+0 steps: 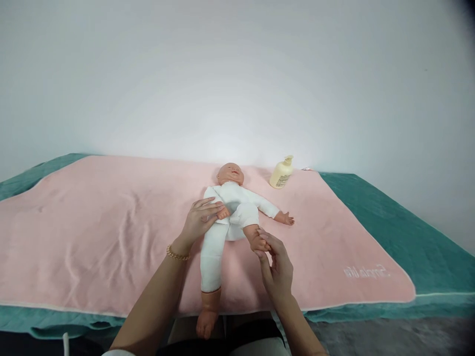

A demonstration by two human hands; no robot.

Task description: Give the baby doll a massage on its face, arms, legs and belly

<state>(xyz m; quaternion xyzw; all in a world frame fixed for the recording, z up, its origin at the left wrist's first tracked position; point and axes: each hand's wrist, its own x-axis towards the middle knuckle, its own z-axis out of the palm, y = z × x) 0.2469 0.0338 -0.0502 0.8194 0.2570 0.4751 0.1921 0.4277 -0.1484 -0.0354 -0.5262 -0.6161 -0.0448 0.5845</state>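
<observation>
A baby doll in a white cloth suit lies on its back on a pink blanket, its head away from me. My left hand, with a beaded bracelet at the wrist, is at the doll's arm on the left side. Its fingers lie over the forearm, and the doll's small hand shows between them and my thumb. My right hand pinches the doll's foot on the right side, fingers above and thumb below. That leg is bent and raised; the other lies straight, its foot over the near edge.
A cream pump bottle stands on the blanket beyond the doll, to the right. Under the blanket is a green cover. A pale wall rises behind. The padded surface's near edge runs just before my lap.
</observation>
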